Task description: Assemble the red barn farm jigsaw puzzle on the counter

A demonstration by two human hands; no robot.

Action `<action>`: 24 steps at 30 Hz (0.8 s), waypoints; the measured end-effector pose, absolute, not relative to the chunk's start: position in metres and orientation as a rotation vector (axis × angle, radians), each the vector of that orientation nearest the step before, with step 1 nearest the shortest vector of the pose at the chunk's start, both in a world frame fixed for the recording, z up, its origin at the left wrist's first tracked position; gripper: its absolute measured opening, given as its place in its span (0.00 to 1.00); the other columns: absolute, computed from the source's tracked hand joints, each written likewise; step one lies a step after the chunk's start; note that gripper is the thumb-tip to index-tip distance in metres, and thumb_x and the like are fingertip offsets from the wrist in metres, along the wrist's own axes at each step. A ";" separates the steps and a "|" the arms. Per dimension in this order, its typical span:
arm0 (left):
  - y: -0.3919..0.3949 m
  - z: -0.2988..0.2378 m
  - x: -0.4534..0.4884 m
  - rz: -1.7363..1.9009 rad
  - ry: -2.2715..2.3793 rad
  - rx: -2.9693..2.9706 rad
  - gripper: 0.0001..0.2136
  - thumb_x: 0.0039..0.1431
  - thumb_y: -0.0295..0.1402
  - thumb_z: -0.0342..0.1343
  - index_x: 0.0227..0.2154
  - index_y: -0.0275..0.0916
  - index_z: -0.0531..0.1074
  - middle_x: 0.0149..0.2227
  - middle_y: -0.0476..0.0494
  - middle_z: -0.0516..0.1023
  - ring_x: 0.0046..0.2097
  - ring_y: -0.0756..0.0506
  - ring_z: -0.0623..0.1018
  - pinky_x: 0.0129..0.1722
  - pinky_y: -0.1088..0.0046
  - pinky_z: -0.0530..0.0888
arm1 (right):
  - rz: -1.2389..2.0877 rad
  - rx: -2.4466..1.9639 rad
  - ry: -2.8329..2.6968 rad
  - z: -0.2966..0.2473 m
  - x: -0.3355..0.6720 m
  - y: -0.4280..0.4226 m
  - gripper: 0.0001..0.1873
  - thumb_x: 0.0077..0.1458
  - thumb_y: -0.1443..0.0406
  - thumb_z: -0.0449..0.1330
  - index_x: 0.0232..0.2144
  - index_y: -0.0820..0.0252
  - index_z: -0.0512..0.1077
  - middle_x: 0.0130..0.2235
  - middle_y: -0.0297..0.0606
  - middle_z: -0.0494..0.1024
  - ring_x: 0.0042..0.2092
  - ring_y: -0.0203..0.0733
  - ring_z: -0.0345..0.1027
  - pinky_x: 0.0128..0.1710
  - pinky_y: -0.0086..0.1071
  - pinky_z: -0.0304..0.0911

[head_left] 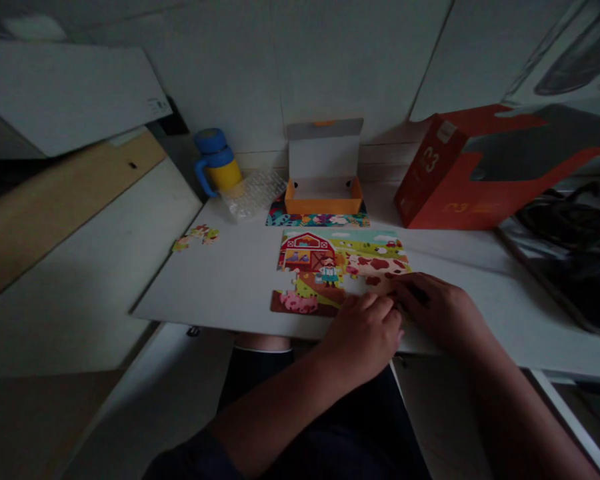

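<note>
A partly joined farm jigsaw puzzle (307, 267) lies on the white table, showing a red barn, a farmer, a pig and a spotted cow. At its lower right, my right hand (440, 308) has its thumb and fingers closed at a puzzle piece (377, 283) with brown cow patches. My left hand (365, 333) rests by the puzzle's lower edge with curled fingers, close to the right fingertips. Whatever the left fingers hold, if anything, is hidden. The hands cover the puzzle's lower right corner.
Loose puzzle pieces (199, 235) lie at the table's left edge. Behind the puzzle stand an open orange box (324, 203) on a colourful sheet (280, 218), bubble wrap (254, 193) and a blue-yellow bottle (225, 175). A large red box (435, 180) stands right, near a black tray (570, 293).
</note>
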State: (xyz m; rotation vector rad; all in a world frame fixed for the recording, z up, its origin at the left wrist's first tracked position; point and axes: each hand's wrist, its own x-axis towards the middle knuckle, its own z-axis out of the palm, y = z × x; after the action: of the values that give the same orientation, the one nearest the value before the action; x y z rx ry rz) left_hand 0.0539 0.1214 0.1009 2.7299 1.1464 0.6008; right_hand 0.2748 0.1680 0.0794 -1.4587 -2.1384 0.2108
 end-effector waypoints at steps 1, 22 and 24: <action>0.120 0.101 0.054 0.598 1.156 2.744 0.10 0.76 0.38 0.58 0.49 0.36 0.77 0.56 0.37 0.81 0.59 0.38 0.78 0.57 0.55 0.78 | 0.197 -1.450 -2.145 0.077 0.276 0.169 0.16 0.72 0.57 0.57 0.46 0.56 0.83 0.47 0.46 0.88 0.43 0.52 0.84 0.43 0.43 0.75; 0.106 0.113 0.035 0.564 1.051 2.858 0.19 0.78 0.44 0.55 0.57 0.34 0.78 0.64 0.36 0.79 0.66 0.39 0.75 0.67 0.56 0.73 | 0.069 -1.401 -2.273 0.065 0.281 0.170 0.17 0.72 0.57 0.56 0.49 0.56 0.82 0.49 0.47 0.87 0.44 0.55 0.84 0.42 0.46 0.77; 0.108 0.123 0.015 0.644 1.028 2.787 0.18 0.79 0.45 0.54 0.54 0.35 0.79 0.64 0.37 0.79 0.66 0.41 0.76 0.68 0.61 0.73 | 0.037 -1.407 -2.268 0.066 0.279 0.169 0.18 0.72 0.57 0.56 0.49 0.56 0.83 0.49 0.48 0.87 0.44 0.55 0.84 0.42 0.47 0.78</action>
State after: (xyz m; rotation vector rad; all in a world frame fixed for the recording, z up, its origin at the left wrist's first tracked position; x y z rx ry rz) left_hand 0.0149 0.1081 0.1226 2.7866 1.0278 0.6439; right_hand 0.2791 0.1693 0.0659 -1.4070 -2.2682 0.0370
